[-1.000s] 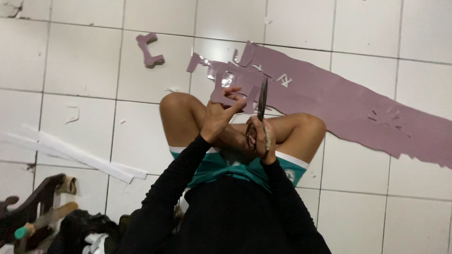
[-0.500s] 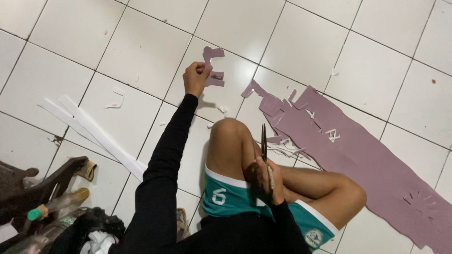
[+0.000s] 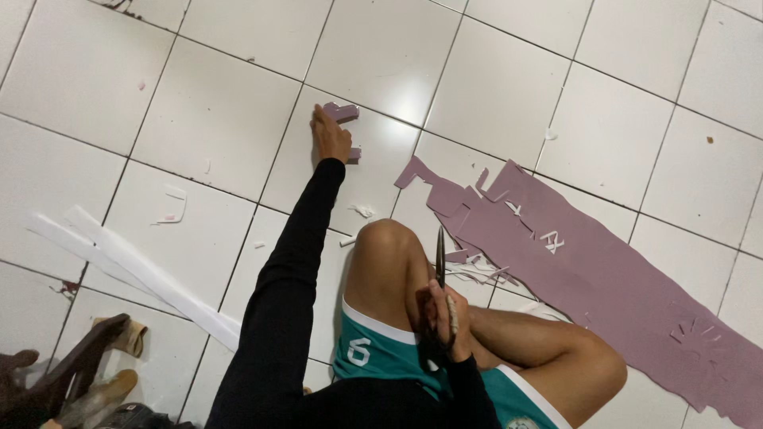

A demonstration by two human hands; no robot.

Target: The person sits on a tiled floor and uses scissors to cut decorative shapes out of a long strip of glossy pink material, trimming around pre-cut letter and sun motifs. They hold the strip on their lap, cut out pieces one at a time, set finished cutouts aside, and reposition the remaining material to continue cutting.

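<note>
Upper centre: your left hand [image 3: 330,139] rests on one cut mauve shape [image 3: 343,113]; right hand [image 3: 441,318] grips scissors [image 3: 439,266]; long mauve sheet [image 3: 604,286] mostly uncut.

The floor [image 3: 199,135] was glazed white tile, glossy enough to throw back a bright glare at twelve o'clock. Across three o'clock lay a long mauve foam sheet [image 3: 604,278], matt and smooth, its cut edges clean. At eleven o'clock the left hand [image 3: 330,139] pressed on a small cutout [image 3: 342,111] of the same dull foam. Near the centre the right hand [image 3: 441,318] gripped scissors [image 3: 439,258] with dark, faintly shiny metal blades. At nine o'clock lay white strips [image 3: 135,274], flat and matt like paper. The sleeves were matt black cloth; the shorts, smooth green fabric.
</note>
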